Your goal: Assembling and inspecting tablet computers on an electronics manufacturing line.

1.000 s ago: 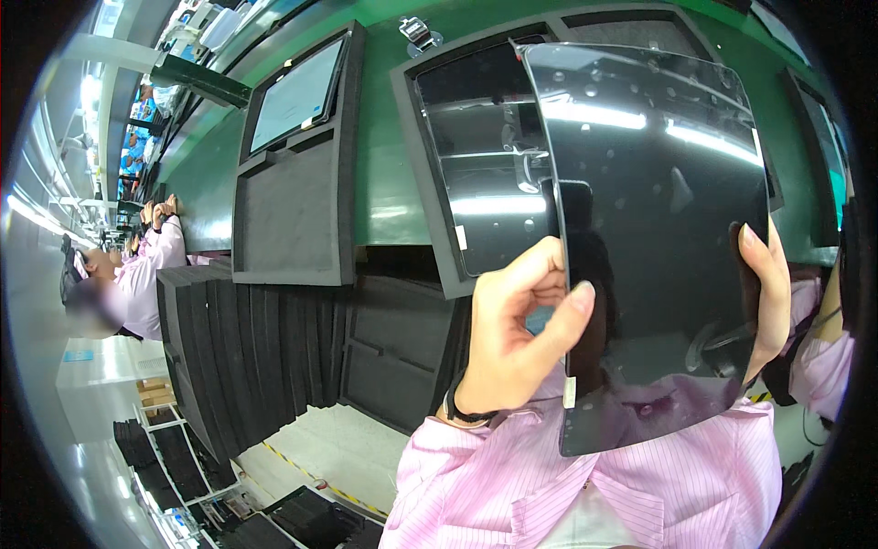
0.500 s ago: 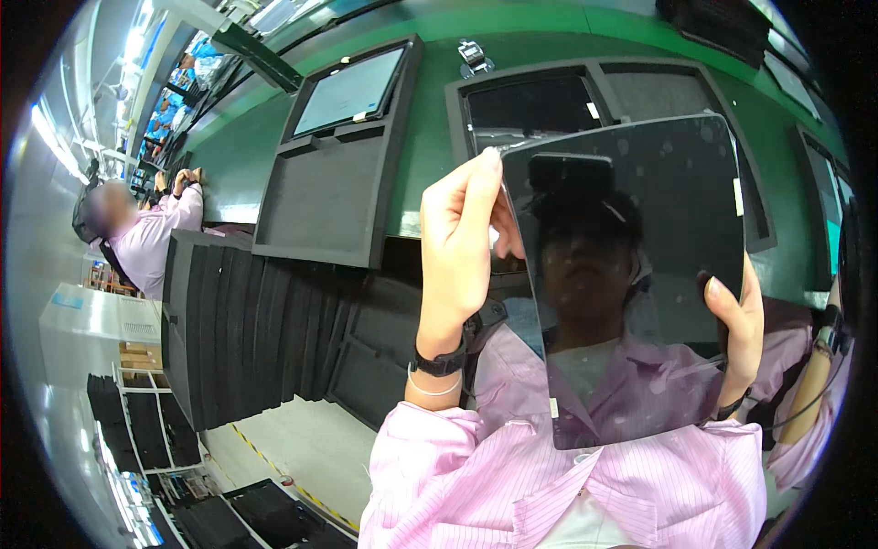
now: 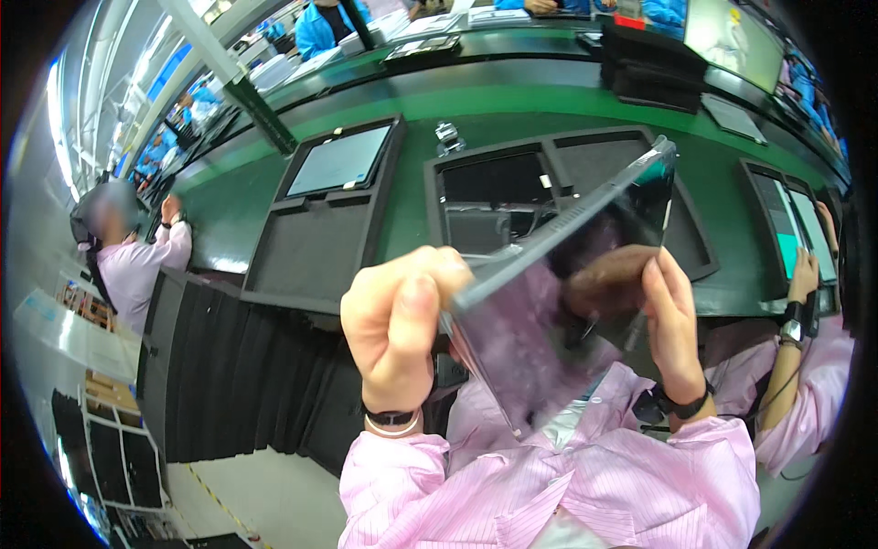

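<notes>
A glossy black tablet-sized display panel (image 3: 540, 343) is in both my hands above my lap, tilted so its long upper edge faces me and reflections cross its surface. My left hand (image 3: 398, 320) is closed on its left corner, thumb on the near side. At the right edge, my right hand (image 3: 672, 320) grips with thumb and fingers. Behind the panel lies a black foam tray (image 3: 693, 233), partly covered by it; a dark panel (image 3: 494, 178) sits in its left compartment. Further left, another foam tray (image 3: 311, 242) holds a pale-faced panel (image 3: 338, 163) in its far compartment.
Black foam trays (image 3: 229, 366) are stacked at my left, below the green bench (image 3: 412, 210). A small metal item (image 3: 448, 137) stands behind the trays. At right, a co-worker's hand (image 3: 805, 274) touches a lit panel (image 3: 786, 247). Another person (image 3: 137, 247) works at far left.
The panel has tipped from facing me broadly to a steep slant, its upper edge now toward me. My left hand has moved left and down; the view has lifted toward the bench's far side.
</notes>
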Tool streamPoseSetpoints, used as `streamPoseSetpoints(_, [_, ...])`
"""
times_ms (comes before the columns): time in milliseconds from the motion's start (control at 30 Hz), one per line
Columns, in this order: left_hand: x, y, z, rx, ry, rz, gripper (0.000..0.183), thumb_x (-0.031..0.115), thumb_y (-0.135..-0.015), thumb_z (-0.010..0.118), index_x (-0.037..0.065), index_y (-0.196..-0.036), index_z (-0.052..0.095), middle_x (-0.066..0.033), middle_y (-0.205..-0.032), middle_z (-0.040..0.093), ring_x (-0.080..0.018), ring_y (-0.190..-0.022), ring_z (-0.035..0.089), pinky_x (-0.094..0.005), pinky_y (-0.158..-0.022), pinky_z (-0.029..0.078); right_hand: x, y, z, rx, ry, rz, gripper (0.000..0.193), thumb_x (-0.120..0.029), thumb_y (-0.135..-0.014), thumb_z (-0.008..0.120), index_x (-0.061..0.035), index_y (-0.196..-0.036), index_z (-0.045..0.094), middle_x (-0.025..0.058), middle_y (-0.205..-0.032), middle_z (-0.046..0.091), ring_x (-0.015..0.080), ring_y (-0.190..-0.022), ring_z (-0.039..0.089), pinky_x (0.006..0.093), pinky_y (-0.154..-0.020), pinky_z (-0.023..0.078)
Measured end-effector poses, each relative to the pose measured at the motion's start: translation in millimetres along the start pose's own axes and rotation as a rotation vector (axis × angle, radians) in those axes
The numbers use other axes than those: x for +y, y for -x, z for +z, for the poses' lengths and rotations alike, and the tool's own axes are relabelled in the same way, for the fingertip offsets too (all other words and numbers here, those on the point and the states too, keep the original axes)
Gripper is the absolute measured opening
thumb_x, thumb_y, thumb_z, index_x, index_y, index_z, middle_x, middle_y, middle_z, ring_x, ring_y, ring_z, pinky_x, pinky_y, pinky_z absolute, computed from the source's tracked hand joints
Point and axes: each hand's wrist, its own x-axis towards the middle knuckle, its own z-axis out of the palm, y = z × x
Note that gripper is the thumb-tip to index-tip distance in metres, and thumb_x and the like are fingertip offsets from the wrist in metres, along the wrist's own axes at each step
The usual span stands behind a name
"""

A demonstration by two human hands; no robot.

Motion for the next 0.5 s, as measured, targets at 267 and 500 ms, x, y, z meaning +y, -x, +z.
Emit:
streamPoseSetpoints(267, [7,17,57,-0.522,0.219,-0.580,0.038,0.014,-0.091,0.037,0.000,-0.058,0.050,-0.0055,-0.051,0.051,-0.0101,-0.043,0.047,-0.0215,-0.040,0.035,70,-67,-44,-0.704,-0.733,-0.611,0.021,-0.001,-0.087,0.042,0.0138,-0.075,0.050,0.0165,-0.067,0.047,0.0268,-0.038,0.046,0.0340,-0.032,0.051])
streamPoseSetpoints(500, [-30,43,62,-0.383,0.236,-0.803,0.035,0.016,-0.094,0.036,0.001,-0.065,0.048,-0.0009,-0.055,0.049,-0.0039,-0.044,0.043,-0.0172,-0.042,0.034,23,-42,-17,-0.394,-0.734,-0.169,0.064,-0.044,-0.094,0.015,-0.0069,-0.049,0.041,0.0114,-0.040,0.038,0.0239,-0.029,0.037,0.0304,-0.027,0.035])
